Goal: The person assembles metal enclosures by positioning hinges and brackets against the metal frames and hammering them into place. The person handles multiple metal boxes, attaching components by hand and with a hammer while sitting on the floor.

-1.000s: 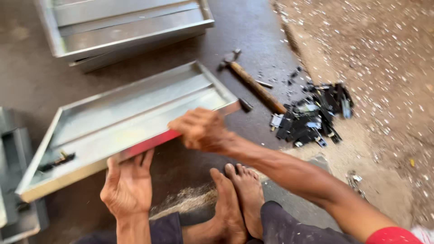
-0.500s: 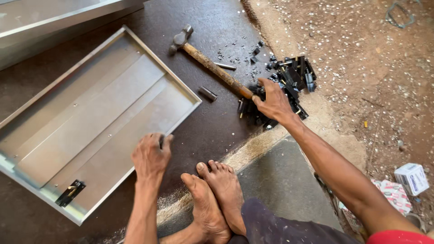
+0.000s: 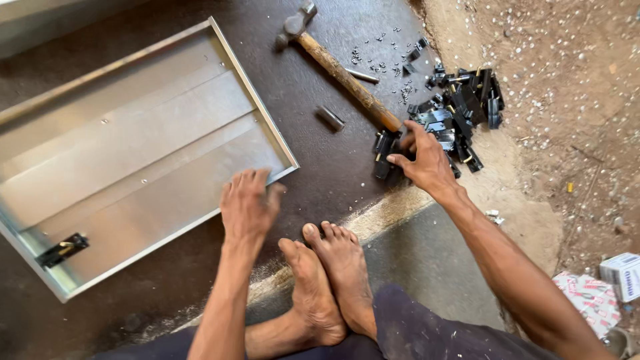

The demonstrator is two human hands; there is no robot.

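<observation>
Clips, small and black, heaped on the dark floor at the edge of the sandy ground. Right hand rests on the near edge of the heap, fingers curled over a few pieces; whether it grips one, cannot tell. Hammer lies slantwise, wooden handle end touching the heap just beside that hand. Left hand open, fingers spread, blurred, over the near rim of the metal tray. Black latch in the tray's near-left corner. Bare feet between the arms. Small boxes far right.
</observation>
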